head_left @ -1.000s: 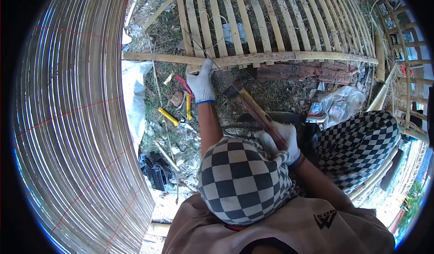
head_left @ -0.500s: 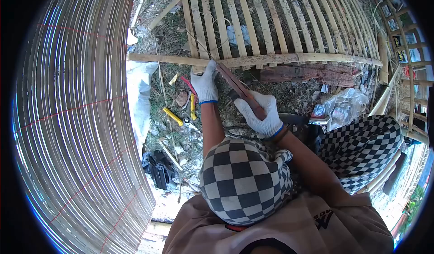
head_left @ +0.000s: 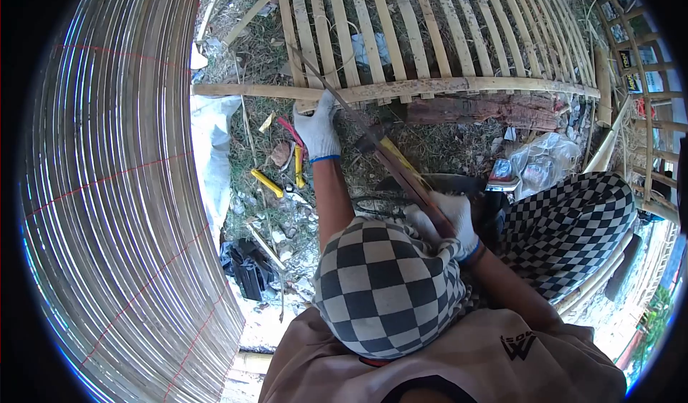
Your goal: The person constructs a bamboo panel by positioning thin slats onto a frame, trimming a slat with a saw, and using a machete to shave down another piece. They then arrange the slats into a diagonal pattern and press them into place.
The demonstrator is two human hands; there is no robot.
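Observation:
My left hand (head_left: 317, 132), in a white glove with a blue cuff, grips the near bamboo rail (head_left: 251, 89) of a slatted frame by its left end. My right hand (head_left: 456, 220), gloved alike, is closed around the brown handle of a long-bladed tool (head_left: 390, 160). Its narrow blade crosses the rail right beside my left fingers, the tip lying over the slats. Partly behind the tool is a hammer-like tool (head_left: 401, 158) with a yellow handle and dark head. My checkered trouser knee (head_left: 390, 285) overlaps part of my right hand.
The bamboo slats (head_left: 430, 30) stretch away beyond the rail. A slatted bamboo screen (head_left: 122, 188) stands along the left. Yellow-handled tools (head_left: 266, 183), a black plastic bag (head_left: 251, 270) and stones lie on the ground. To the right are a reddish plank (head_left: 494, 112) and clear plastic (head_left: 552, 163).
My right hand has drawn the long-bladed tool back toward my body and to the right, uncovering the hammer-like tool's yellow handle. My left hand keeps its hold on the rail.

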